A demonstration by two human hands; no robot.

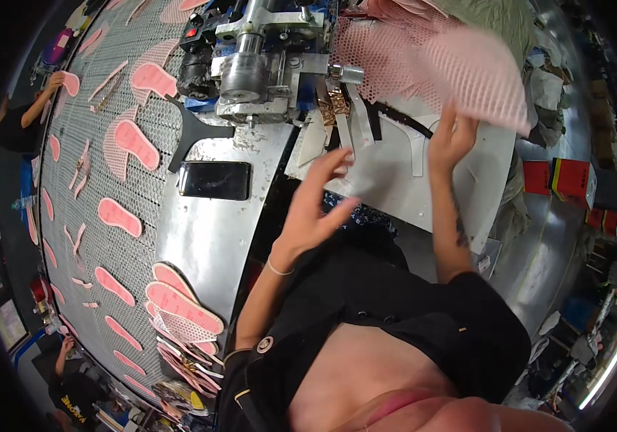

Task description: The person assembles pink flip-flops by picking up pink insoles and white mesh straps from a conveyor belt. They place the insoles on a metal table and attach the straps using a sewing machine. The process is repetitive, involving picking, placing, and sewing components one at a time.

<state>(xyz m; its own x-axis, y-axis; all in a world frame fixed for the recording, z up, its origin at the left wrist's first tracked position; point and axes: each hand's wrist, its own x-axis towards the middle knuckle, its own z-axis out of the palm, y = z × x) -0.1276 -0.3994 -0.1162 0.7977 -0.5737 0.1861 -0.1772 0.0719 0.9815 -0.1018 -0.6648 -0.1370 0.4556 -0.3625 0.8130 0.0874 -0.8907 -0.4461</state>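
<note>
My right hand (452, 144) grips a pink perforated mesh piece (467, 72) by its lower edge, lifted at the upper right and blurred by motion. More pink mesh pieces (370, 61) lie piled behind it on a white-topped table (388, 183). In front of the metal roller machine (251, 68) my left hand (317, 209) hovers, thumb and fingers spread, holding nothing. Nearest to its fingertips are several narrow straps (337, 119), some white and some gold-patterned, at the table's left side.
Left of the machine, a mesh conveyor (100, 191) carries pink insoles (119, 216) and strap pieces. A black phone (215, 180) and dark Y-shaped piece (193, 133) lie on the metal plate. Stacked insoles (182, 306) sit below. Two people (24, 119) work beyond the conveyor. Red boxes (573, 180) stand right.
</note>
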